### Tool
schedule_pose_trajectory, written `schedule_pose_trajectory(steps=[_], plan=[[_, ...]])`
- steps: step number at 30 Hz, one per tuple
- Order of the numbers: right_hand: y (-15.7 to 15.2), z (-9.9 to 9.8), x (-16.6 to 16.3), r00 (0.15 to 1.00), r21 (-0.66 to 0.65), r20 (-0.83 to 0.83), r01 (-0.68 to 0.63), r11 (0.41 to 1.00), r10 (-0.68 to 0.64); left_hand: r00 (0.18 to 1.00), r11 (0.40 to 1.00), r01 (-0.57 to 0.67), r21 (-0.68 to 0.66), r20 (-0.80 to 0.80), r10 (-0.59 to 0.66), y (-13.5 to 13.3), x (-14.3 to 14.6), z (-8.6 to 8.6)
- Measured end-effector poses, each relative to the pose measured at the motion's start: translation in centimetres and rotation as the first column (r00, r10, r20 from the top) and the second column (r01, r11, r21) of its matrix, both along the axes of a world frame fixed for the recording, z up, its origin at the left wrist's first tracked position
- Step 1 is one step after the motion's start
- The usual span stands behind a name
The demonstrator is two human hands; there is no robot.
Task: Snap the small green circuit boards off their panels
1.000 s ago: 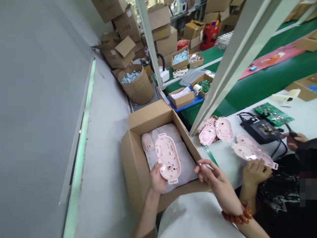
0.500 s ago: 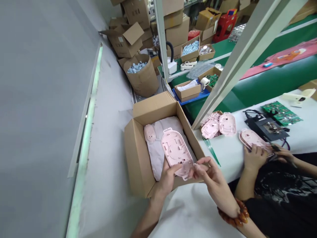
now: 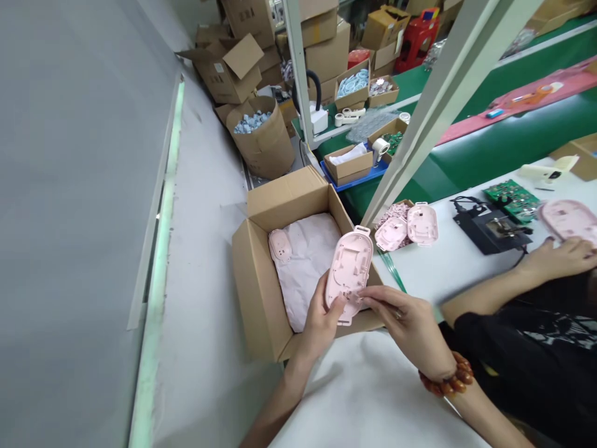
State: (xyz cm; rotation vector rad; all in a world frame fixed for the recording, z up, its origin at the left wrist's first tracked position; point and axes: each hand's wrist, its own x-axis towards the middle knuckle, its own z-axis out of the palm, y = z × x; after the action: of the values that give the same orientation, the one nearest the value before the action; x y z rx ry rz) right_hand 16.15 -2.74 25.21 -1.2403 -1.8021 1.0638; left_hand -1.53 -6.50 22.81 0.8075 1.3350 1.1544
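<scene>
Both my hands hold a pink plastic oval housing (image 3: 349,272) above the right wall of an open cardboard box (image 3: 284,202). My left hand (image 3: 321,320) cradles its lower edge from below, and my right hand (image 3: 401,314) pinches its lower end between fingers and thumb. Inside the box, a smaller pink plastic part (image 3: 280,246) lies on a crumpled white sheet (image 3: 308,267). A beaded amber bracelet (image 3: 448,376) circles my right wrist.
To the right, a white workbench (image 3: 448,280) holds stacked pink housings (image 3: 405,225), a black fixture (image 3: 489,230) and green circuit boards (image 3: 513,199). A co-worker's hand (image 3: 559,258) sits near another pink housing (image 3: 569,219). A grey wall runs along the left.
The housing has turned more upright and moved right, toward the box's right wall. The co-worker's hands and their pink housing have moved right, away from the stacked housings.
</scene>
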Motion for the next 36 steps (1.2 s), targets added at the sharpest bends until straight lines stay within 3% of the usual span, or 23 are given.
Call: schedule_pose_trajectory(steps=[6,14,21,29,31,33,35,36], plan=[[0.9,0.4,-1.0,0.989,0.306,0.145,-0.084,0.948,0.041,1.0,0.999,0.016,0.046,0.02,-0.017,0.3,-0.2,1.2],[1.3,0.0,-1.6,0.948,0.328,0.284,-0.238,0.914,0.145,0.999,0.999,0.027,0.038,0.028,-0.028,-0.3,-0.5,1.2],[1.1,0.3,-2.4,0.963,0.372,0.256,-0.178,0.911,0.084,0.993,0.995,0.073,0.069,0.086,-0.079,-0.6,-0.7,2.5],[0.5,0.8,-2.4,0.974,0.404,0.217,-0.157,0.901,0.072,0.999,0.997,-0.039,0.071,0.018,0.038,-0.8,-0.2,2.0],[-0.1,0.9,-2.7,0.984,0.443,0.176,-0.09,0.892,0.011,0.999,0.994,-0.032,0.101,0.023,0.029,-1.0,-0.3,2.2],[-0.7,0.9,-3.0,0.98,0.447,0.131,0.076,0.891,-0.149,0.999,0.993,-0.031,0.117,0.027,0.028,-1.1,-0.4,2.5],[-1.2,0.8,-3.4,0.947,0.354,0.06,0.277,0.893,-0.317,0.999,0.992,-0.046,0.114,0.009,0.045,-1.2,-0.4,2.7],[-1.5,0.7,-3.6,0.939,0.248,0.006,0.332,0.91,-0.344,0.998,0.992,-0.057,0.11,-0.007,0.058,-1.3,-0.3,2.8]])
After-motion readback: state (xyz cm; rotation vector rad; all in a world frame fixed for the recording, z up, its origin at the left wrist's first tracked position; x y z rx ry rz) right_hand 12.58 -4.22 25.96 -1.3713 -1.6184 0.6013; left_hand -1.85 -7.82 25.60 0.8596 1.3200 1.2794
